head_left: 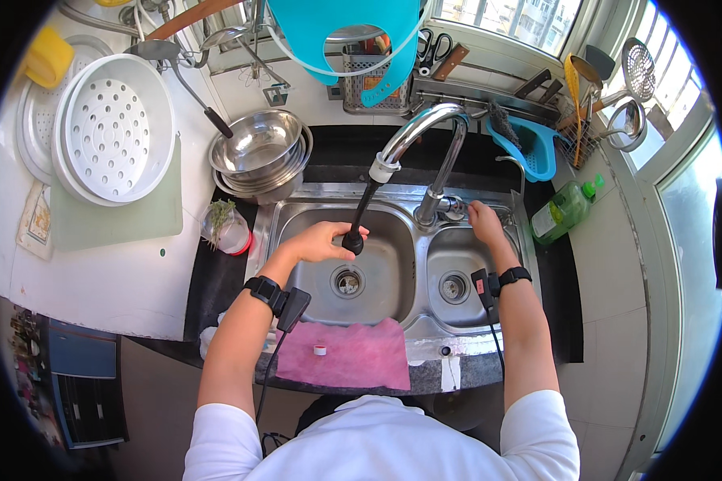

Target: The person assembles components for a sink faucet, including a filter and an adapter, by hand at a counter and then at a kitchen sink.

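Note:
A chrome gooseneck faucet [405, 132] rises behind a double-bowl steel sink [421, 309]. From its white collar a black extension hose [367, 200] hangs down over the larger left bowl. Thumb and fingers of my left hand [319, 240] close around the black nozzle [353, 242] at the hose's lower end. At the faucet's base, my right hand [483, 220] is closed on the chrome lever [456, 210], above the back of the smaller bowl. Part of the lever is hidden by the fingers. I see no water stream below the nozzle.
A pink cloth [345, 365] with a small white cap [320, 350] lies along the front edge. Steel bowls [257, 152] and a red-lidded jar [229, 228] stand left of the sink. A green detergent bottle [560, 215] and a blue basket [533, 148] are right.

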Tool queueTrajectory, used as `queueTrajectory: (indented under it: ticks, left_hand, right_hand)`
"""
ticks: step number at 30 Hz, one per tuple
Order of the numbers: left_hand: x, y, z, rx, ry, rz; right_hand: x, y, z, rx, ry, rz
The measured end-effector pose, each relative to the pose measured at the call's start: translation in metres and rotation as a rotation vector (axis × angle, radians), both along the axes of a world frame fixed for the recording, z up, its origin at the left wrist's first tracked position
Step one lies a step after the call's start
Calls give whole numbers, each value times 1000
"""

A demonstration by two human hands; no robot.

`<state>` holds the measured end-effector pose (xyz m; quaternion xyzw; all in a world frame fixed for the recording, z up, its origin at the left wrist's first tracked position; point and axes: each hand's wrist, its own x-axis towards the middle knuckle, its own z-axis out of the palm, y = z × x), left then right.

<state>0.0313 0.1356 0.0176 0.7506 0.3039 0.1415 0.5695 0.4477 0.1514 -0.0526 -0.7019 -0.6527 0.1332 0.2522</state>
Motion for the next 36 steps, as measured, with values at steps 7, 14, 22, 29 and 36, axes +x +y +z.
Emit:
queueTrajectory:
  ticks: [7, 14, 22, 29, 36]
  left_hand:
    - [1, -3, -3, 8, -10, 40]
    - [9, -21, -4, 122, 34, 220]
    - [37, -54, -31, 728, 137, 804]
    - [70, -72, -37, 924, 221, 1196]
    - [82, -65, -38, 843, 253, 1282]
  right_hand:
    - [-5, -5, 3, 39, -55, -24]
    - [-53, -29, 25, 45, -253, -112]
    - [-54, -32, 23, 78, -263, -131]
    - [-56, -32, 24, 71, -249, -179]
    - [-45, -25, 19, 50, -123, -128]
